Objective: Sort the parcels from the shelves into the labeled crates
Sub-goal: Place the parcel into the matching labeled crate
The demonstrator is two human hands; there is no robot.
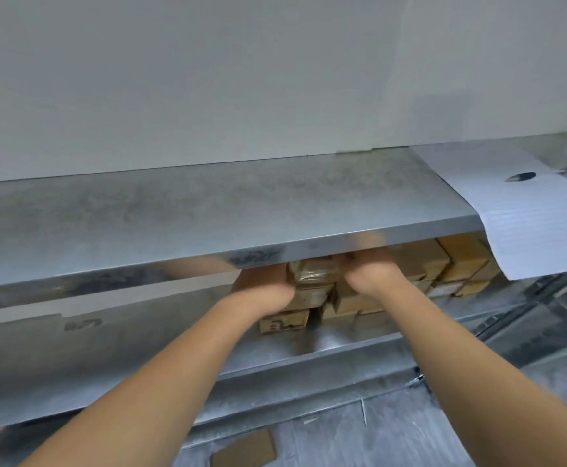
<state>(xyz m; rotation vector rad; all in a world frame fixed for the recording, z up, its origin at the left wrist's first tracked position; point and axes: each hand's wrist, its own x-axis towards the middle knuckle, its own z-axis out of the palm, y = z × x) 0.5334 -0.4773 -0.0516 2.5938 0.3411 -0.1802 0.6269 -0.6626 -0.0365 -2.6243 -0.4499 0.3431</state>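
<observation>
Head view: left hand (261, 284) on the near-left side of a taped parcel (312, 274), right hand (373, 271) on its right, both reaching under the upper shelf (207, 210); fingers are hidden, so grip can't be told. Best drawn straight out and low, clearing that shelf lip. Further right, stacked boxes (444, 261) crowd close, and a white sheet (524, 224) hangs over the edge.
</observation>
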